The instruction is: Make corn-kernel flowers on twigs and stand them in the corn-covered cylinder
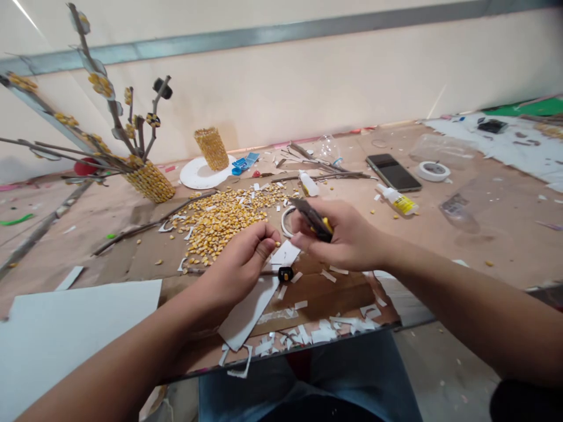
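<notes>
My left hand (244, 258) is closed in a pinch on a yellow corn kernel (277, 244), beside the heap of corn kernels (222, 228). In my right hand (352, 234) is a dark box cutter (313, 218) with a yellow part, its front end pointing up and left. A white strip of card (250, 316) lies below both hands. Between them, close to the left fingers, a small black piece (285, 274) with a kernel on it sits at the end of a twig. A white ring (288, 221) is partly hidden behind the right fingers.
A corn-covered pot (152, 179) with decorated branches stands at left; another corn-covered cup (212, 149) stands behind the heap. Glue bottles (398, 200), a phone (393, 172) and a tape roll (433, 171) lie at right. Paper scraps (323, 332) line the front edge.
</notes>
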A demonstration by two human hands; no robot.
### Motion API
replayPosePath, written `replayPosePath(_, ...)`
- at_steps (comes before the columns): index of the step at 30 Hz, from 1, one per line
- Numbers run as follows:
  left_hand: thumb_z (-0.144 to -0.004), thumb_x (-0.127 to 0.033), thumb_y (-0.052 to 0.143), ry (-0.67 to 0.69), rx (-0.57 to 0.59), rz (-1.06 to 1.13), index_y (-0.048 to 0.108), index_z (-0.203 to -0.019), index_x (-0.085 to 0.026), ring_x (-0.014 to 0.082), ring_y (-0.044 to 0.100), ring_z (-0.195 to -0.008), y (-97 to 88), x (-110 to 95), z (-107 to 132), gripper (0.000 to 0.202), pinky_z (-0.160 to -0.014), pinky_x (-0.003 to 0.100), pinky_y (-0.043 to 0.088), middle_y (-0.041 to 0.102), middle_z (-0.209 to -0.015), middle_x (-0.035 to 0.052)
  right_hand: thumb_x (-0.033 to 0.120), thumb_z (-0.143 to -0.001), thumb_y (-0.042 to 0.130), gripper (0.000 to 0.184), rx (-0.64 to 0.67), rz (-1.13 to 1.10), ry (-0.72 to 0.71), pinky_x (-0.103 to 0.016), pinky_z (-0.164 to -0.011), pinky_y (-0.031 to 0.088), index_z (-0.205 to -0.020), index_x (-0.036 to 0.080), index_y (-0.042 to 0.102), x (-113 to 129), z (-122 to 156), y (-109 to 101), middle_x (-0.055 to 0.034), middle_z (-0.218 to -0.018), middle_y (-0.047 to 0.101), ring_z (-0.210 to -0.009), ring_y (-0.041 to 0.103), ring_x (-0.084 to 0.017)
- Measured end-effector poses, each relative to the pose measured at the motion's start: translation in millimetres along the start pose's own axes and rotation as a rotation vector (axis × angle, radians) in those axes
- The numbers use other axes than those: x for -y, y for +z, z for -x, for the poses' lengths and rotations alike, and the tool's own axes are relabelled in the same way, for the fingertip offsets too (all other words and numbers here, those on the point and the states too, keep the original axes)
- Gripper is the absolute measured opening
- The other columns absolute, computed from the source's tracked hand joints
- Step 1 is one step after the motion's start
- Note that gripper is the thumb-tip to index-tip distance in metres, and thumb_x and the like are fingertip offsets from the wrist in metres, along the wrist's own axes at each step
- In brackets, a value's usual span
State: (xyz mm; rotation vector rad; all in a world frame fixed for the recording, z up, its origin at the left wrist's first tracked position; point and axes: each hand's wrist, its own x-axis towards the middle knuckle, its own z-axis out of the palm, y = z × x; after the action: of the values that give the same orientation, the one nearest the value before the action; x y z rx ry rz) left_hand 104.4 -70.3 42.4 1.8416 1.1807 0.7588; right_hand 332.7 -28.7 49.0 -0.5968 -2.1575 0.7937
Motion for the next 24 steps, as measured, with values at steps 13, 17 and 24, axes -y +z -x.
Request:
replayPosePath(13, -0.088, -0.044, 0.073, -0.179, -0.020, 0.292, 0.068, -0.082, -0.017, 0.0156, 0.056, -0.072, -0.5, -7.7, -2.7, 0.028, -0.067, 0.026, 0.045, 0.064, -0.078, 0.0013, 0.028, -0.102, 0.060, 0.016, -0.117, 0.293, -0.252, -0.028, -0.059, 0.038, -0.092, 0.020, 0.070, -14.3, 7.0, 26.7, -0.0023, -0.071, 0.063, -0.062, 0.052, -0.014)
replayPosePath(17, -0.082, -0.038, 0.079, -0.206, -0.035, 0.429, 0.072, -0.082, -0.016, 0.0137, 0.057, -0.070, -2.2, -11.7, -3.0, 0.023, -0.066, 0.025, 0.045, 0.066, -0.077, 0.0010, 0.026, -0.102, 0.060, 0.013, -0.132, 0.293, -0.272, -0.027, -0.058, 0.036, -0.093, 0.020, 0.068, -14.7, 7.6, 28.6, -0.0008, -0.071, 0.061, -0.061, 0.049, -0.013)
replayPosePath(24, -0.088, -0.035, 0.078, -0.270, -0.085, 0.546, 0.070, -0.079, -0.016, 0.0077, 0.045, -0.057, 2.7, -11.2, 1.3, 0.023, -0.054, 0.020, 0.035, 0.059, -0.065, -0.0032, 0.050, -0.105, 0.057, 0.036, -0.190, 0.263, -0.160, -0.028, -0.064, 0.036, -0.084, 0.021, 0.053, -11.7, 6.0, 21.7, 0.0007, -0.074, 0.053, -0.066, 0.047, -0.014)
